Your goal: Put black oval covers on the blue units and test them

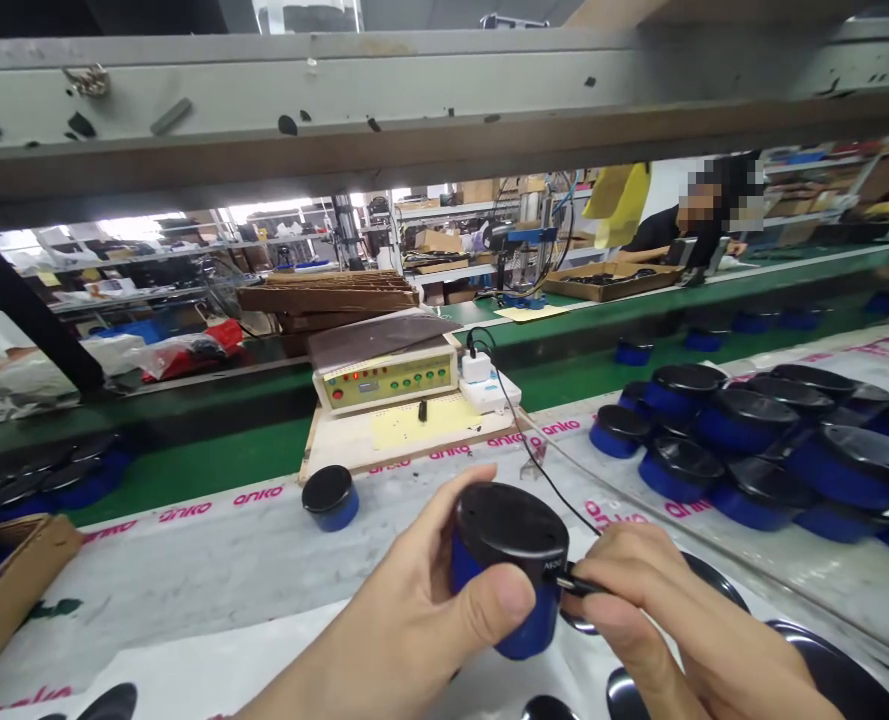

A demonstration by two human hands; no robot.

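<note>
My left hand (444,610) is wrapped round a squat cylindrical device (515,525) with a glossy black top and a blue body, held tilted above the table. Small white lettering shows on its black rim. In my right hand (661,610), thumb and fingers pinch a black cable plug (579,582), its metal tip at the device's side beside the lettering. Whether the tip is inside a socket I cannot tell. A thin black cable (538,462) runs from behind my right hand back to a white adapter (476,368). Glossy black discs (834,660) lie beneath and beside my right hand.
One more blue-and-black device (330,497) stands left of centre. Many similar devices (759,450) are heaped at the right. A control box (388,375) with lights sits behind, near a green conveyor (219,455). A metal beam (414,95) crosses overhead. Another person (654,235) works beyond.
</note>
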